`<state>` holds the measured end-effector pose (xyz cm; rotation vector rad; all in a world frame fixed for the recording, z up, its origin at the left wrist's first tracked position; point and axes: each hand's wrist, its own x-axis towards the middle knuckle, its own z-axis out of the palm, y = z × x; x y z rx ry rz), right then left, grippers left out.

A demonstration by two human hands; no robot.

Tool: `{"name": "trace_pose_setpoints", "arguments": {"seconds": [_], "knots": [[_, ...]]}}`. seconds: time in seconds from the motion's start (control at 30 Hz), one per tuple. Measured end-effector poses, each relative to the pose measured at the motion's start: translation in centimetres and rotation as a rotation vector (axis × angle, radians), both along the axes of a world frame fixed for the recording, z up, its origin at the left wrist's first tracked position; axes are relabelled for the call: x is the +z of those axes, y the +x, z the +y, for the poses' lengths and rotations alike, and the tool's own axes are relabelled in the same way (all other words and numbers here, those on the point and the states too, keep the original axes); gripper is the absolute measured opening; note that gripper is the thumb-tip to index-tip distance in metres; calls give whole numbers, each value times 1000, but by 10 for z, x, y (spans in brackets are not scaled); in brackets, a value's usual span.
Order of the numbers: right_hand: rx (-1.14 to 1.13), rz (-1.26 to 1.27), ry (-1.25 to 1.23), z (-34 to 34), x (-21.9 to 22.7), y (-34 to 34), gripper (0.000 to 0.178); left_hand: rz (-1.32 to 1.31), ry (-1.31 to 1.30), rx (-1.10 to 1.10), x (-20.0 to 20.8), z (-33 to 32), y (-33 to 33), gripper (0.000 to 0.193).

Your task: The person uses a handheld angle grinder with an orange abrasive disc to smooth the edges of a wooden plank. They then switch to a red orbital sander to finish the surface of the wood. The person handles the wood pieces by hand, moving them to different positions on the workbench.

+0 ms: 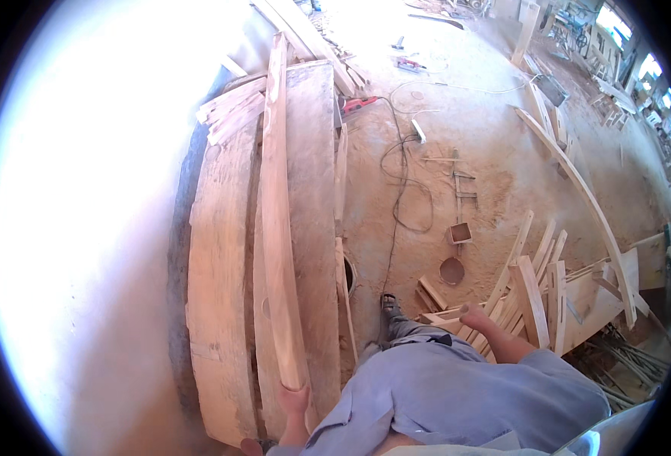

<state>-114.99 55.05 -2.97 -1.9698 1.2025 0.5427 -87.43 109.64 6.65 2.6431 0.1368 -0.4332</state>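
A long, pale wooden beam lies lengthwise on a thick plank bench. At its near end my left hand is closed around the wood. Out to my right, my right hand is beside a stack of cut timber pieces. Its fingers are too small and turned away to show whether they grip anything. Upright slotted wooden pieces stand just past that forearm.
A red power tool sits by the bench's far end, its black cable looped across the dusty floor. A metal clamp lies near a small square box. A long curved wooden strip leans at the right, above thin rods.
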Motion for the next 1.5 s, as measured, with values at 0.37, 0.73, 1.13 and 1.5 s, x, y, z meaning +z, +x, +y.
{"name": "trace_pose_setpoints", "arguments": {"seconds": [0.37,0.73,1.13,1.5], "knots": [[-520,-32,101,-5,-54,-41,42,-173,443,53,-24,-79,61,78],[-647,2,174,-86,36,123,44,-256,153,-243,-32,-409,470,100],[-849,-186,132,-159,39,180,39,32,-26,-207,-40,-561,662,62],[-258,129,-79,-171,-43,109,29,52,1,-157,-12,-550,561,61]]}}
